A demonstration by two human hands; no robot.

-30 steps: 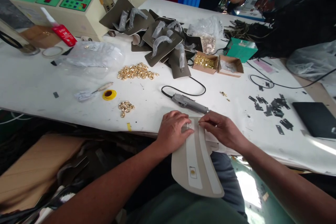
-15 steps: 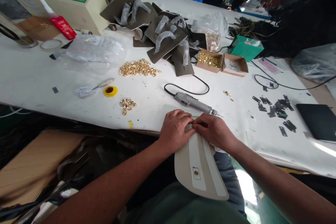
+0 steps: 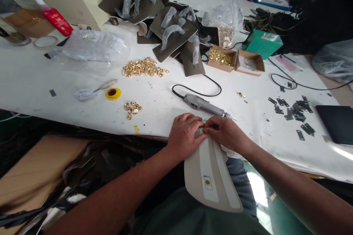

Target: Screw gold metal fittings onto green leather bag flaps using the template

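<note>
A beige bag panel [image 3: 197,176] with two pale strips lies over my lap, its far end at the table edge. Near its lower end a small rectangle frames a round brass-coloured piece [image 3: 207,182]. My left hand [image 3: 185,136] grips the far end, fingers curled over it and thumb lying across the strip. Close against it, my right hand [image 3: 224,132] is closed in a pinch at the same end; whatever is between the fingertips is hidden. Just beyond my hands, a grey electric screwdriver [image 3: 205,106] lies on the table with its bit pointing right.
Gold-coloured fittings lie in a large pile [image 3: 143,67] and a small pile [image 3: 132,108]. Behind are stacked dark panels with wrapped handles [image 3: 175,33] and a carton of brass parts [image 3: 220,58]. Dark metal plates [image 3: 296,111] are scattered right. A yellow dish [image 3: 113,94] sits left.
The view has tilted slightly downward, so the table things sit a little higher in the picture. Both hands keep almost the same hold at the panel's far end.
</note>
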